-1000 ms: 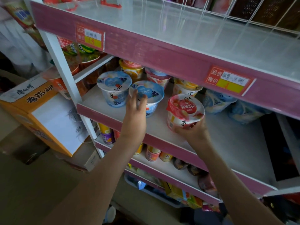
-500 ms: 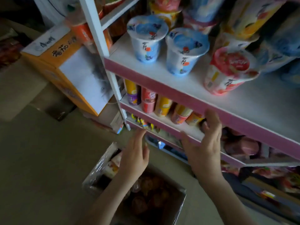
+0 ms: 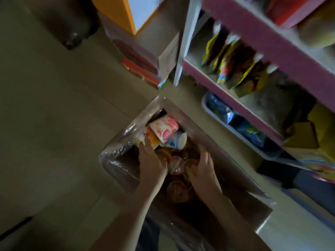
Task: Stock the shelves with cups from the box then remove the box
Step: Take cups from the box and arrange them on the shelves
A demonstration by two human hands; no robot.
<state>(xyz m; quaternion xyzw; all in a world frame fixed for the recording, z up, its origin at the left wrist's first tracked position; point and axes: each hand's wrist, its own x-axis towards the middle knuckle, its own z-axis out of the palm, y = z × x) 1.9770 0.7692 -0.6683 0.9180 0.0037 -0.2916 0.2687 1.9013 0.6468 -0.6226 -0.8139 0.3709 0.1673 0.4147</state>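
On the floor stands an open cardboard box (image 3: 213,134) wrapped in clear plastic. At its far end lie a pink cup (image 3: 164,127), a blue-and-white cup (image 3: 178,140) and an orange cup (image 3: 153,139), all on their sides. Several more cups (image 3: 178,191) sit in the dark middle of the box. My left hand (image 3: 152,160) is inside the box with straight fingers touching the orange cup. Spread over a cup lid close by is my right hand (image 3: 204,167); its fingers are relaxed and no grip shows. The pink-edged shelves (image 3: 257,35) rise at the right.
Yellow snack bags (image 3: 235,69) stand on the lowest shelf. Under it a pale tray holds blue packets (image 3: 228,113). An orange carton (image 3: 116,17) and a flat red-brown box (image 3: 137,60) lie on the floor beyond the shelf post (image 3: 183,51). Bare floor stretches to the left.
Both hands let go of the cups on the shelf and dropped down into the box on the floor. The view tilted down from the shelf to the box.
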